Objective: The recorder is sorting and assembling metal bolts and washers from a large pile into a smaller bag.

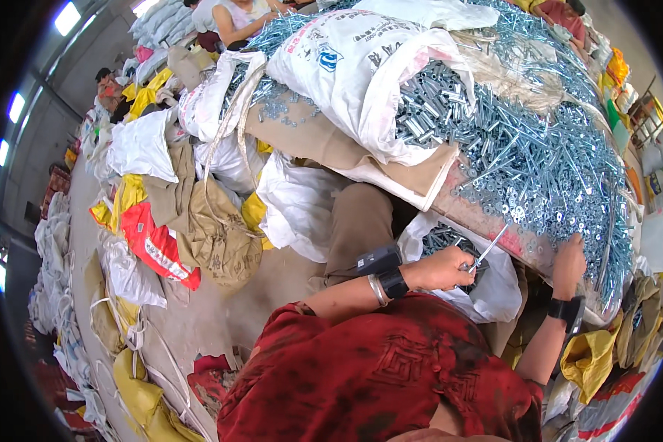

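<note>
My left hand (443,269) is closed around a long silvery bolt (493,246), whose shaft slants up and to the right out of the fist. Beneath that hand, an open white sack (502,283) holds dark metal sleeves. At the table's near edge, my right hand (569,264) touches a spread of small washers (544,210), its fingers drawn together and pointing down into them. Whether a washer is between those fingertips is hidden. Long bolts (567,140) lie heaped beyond the washers. Each wrist wears a black band.
A large white sack (346,66) spills metal sleeves (431,103) onto the table, beside brown cardboard (309,129). Sacks, including a red one (155,239) and a tan one (225,236), crowd the floor at left. Other people sit at the far side. A yellow sack (589,361) lies lower right.
</note>
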A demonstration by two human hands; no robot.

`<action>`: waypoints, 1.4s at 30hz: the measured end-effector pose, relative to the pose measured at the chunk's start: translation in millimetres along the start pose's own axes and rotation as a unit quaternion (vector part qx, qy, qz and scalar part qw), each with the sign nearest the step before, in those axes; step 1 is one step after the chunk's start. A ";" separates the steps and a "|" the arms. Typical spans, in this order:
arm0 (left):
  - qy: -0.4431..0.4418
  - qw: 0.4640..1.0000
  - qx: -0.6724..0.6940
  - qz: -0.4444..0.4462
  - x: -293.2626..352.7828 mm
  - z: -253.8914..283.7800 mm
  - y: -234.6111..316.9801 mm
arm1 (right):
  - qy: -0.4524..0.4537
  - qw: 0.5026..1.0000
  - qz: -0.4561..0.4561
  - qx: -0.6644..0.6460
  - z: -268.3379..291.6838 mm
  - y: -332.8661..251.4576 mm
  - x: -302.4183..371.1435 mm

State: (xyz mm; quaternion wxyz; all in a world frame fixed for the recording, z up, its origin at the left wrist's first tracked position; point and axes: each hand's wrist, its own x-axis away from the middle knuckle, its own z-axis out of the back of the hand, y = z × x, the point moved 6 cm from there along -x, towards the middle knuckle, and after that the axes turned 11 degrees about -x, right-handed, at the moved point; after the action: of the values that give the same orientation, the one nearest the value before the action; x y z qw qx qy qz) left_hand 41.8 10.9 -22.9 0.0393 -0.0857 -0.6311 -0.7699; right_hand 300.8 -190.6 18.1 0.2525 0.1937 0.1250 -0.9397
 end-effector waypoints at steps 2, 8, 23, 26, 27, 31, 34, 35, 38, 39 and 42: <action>0.046 0.992 -0.103 -0.056 -5.7 0.3 -0.4 | 0.017 0.989 0.051 -0.141 15.0 -17.9 4.4; 0.062 0.952 -0.272 -0.123 -3.5 -10.1 22.9 | -0.251 0.732 0.001 -0.633 54.8 -110.2 52.9; 0.144 0.897 -0.393 -0.138 23.9 -9.3 58.1 | -0.207 0.671 0.005 -0.712 76.4 -119.0 76.0; 0.206 0.904 -0.334 -0.167 24.5 -5.1 66.5 | -0.267 0.599 -0.030 -0.755 60.7 -142.5 96.6; 0.209 0.909 -0.314 -0.176 24.9 -4.2 69.3 | -0.265 0.534 -0.042 -0.802 60.1 -151.9 103.0; 0.245 0.920 -0.213 -0.221 29.6 -4.0 71.0 | -0.206 0.619 -0.002 -0.758 54.9 -158.3 91.9; 0.256 0.918 -0.208 -0.220 33.3 7.6 80.9 | -0.230 0.557 0.048 -0.797 64.5 -185.4 83.6; 0.268 0.913 -0.194 -0.237 32.0 9.9 80.6 | -0.209 0.527 0.016 -0.824 61.4 -184.4 85.3; 0.241 0.928 -0.188 -0.215 26.6 14.3 71.1 | -0.203 0.564 0.014 -0.800 64.0 -178.7 81.1; 0.240 0.928 -0.187 -0.213 27.2 17.0 68.1 | -0.227 0.576 0.018 -0.785 70.1 -181.2 81.0; 0.051 0.994 0.070 -0.064 15.9 6.4 36.1 | -0.284 0.589 0.019 -0.757 64.7 -179.7 77.6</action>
State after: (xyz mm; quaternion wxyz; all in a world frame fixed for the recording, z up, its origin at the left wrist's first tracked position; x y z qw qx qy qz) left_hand 32.9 10.7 16.0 0.0279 -0.0031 -0.6847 -0.7283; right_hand 125.5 -94.0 67.4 0.3481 -0.3413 0.7096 -0.5087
